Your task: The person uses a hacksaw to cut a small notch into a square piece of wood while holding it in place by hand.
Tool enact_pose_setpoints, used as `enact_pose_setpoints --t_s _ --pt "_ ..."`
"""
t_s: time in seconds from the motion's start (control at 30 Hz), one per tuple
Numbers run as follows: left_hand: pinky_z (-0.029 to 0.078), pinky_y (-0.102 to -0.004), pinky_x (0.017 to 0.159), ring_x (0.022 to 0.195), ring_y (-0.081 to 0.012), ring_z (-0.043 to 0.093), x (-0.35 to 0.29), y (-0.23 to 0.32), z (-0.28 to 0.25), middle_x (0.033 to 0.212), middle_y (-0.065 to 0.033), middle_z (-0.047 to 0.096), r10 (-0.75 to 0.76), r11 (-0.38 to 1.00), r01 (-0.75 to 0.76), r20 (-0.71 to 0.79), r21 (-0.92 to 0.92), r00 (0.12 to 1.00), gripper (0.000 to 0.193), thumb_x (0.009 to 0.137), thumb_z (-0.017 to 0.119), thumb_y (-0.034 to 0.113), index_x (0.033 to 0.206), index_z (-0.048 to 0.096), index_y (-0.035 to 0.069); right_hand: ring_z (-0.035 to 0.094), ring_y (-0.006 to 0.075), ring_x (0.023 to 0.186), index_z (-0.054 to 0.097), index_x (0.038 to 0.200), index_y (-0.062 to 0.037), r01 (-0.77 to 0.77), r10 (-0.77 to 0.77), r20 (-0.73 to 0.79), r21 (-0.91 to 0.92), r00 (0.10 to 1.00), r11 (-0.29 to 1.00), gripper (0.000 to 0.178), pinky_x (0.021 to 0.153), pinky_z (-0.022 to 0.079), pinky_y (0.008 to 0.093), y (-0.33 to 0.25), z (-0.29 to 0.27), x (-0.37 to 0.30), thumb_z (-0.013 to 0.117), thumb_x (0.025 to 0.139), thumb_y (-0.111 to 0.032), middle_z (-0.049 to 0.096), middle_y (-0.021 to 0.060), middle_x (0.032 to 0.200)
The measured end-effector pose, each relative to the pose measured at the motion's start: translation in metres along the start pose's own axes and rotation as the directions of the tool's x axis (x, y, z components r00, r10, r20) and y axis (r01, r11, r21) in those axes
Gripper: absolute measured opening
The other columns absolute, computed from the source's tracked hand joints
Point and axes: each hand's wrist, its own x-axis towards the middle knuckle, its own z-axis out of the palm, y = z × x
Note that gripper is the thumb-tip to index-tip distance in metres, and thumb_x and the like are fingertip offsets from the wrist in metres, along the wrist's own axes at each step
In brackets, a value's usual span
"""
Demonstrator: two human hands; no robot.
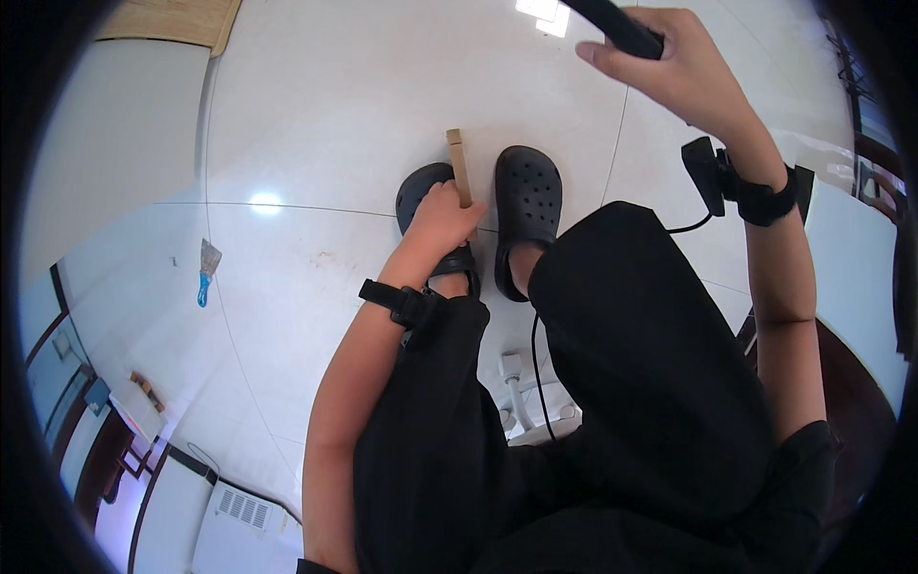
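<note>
My left hand is closed around a light-brown strip, which stands out past my fingers over the floor; whether it is wood or cardboard I cannot tell. The hand hangs in front of my left black clog, hiding part of it. Up at the right, my right hand grips a thick black curved handle. The far part of that handle runs out of the picture at the top, so the rest of the thing is hidden.
A scraper with a blue handle lies on the pale tiled floor at left. Beyond it stands a light panel with a wooden edge. A black cable hangs by my knee, above a white wheeled base.
</note>
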Motion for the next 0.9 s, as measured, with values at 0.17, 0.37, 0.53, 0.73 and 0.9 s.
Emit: enact_pose_setpoints --t_s 0.17,0.37,0.53,0.73,0.9 --pt "0.051 -0.0445 0.075 0.080 -0.0397 0.063 -0.004 0.010 0.001 0.084 -0.0253 0.063 0.188 0.935 -0.149 -0.092 0.322 0.978 0.046 0.081 0.061 0.039 0.085 0.059 -0.007 0.040 0.0077 0.050 0.061 0.070 -0.0047 -0.185 0.168 0.124 0.141 0.978 0.973 0.039 0.047 0.029 0.0235 -0.001 0.021 -0.016 0.065 0.081 -0.042 0.044 -0.0031 0.055" --pt "0.051 -0.0456 0.075 0.081 -0.0391 0.063 -0.004 0.008 0.006 0.083 -0.0233 0.065 0.158 0.917 -0.109 -0.097 0.383 0.983 0.047 0.081 0.059 0.044 0.085 0.062 -0.003 0.038 0.0123 0.044 0.059 0.068 0.0046 -0.338 0.287 0.285 0.150 0.915 0.929 0.035 0.045 0.034 0.0281 0.004 0.040 -0.054 0.067 0.077 -0.028 0.039 0.0032 0.049" --pt "0.050 -0.0487 0.074 0.078 -0.0427 0.062 -0.003 0.017 0.009 0.079 -0.0267 0.064 0.240 0.881 -0.113 -0.228 0.460 0.944 0.038 0.083 0.054 0.033 0.084 0.062 -0.004 0.038 0.0120 0.046 0.058 0.068 0.0053 -0.396 0.334 0.291 0.190 0.897 0.898 0.035 0.046 0.035 0.0282 -0.003 0.048 -0.064 0.067 0.077 -0.027 0.040 0.0055 0.050" --pt "0.051 -0.0475 0.063 0.072 -0.0375 0.065 -0.009 0.038 -0.043 0.075 -0.0185 0.065 0.402 0.727 -0.061 -0.352 0.684 0.846 0.011 0.078 0.056 0.010 0.085 0.059 0.002 0.047 0.0082 0.055 0.059 0.070 0.0005 -0.577 0.410 0.418 0.443 0.810 0.686 0.037 0.051 0.039 0.0258 -0.012 0.050 -0.072 0.065 0.084 -0.033 0.052 -0.0001 0.058" --pt "0.052 -0.0429 0.059 0.069 -0.0342 0.066 -0.002 0.031 -0.064 0.075 -0.0152 0.065 0.418 0.691 0.051 -0.457 0.721 0.785 0.012 0.074 0.058 0.003 0.085 0.056 0.003 0.047 0.0074 0.056 0.053 0.069 -0.0052 -0.559 0.277 0.489 0.665 0.827 0.495 0.030 0.053 0.038 0.0240 -0.015 0.078 -0.074 0.062 0.088 -0.027 0.052 -0.0014 0.060"
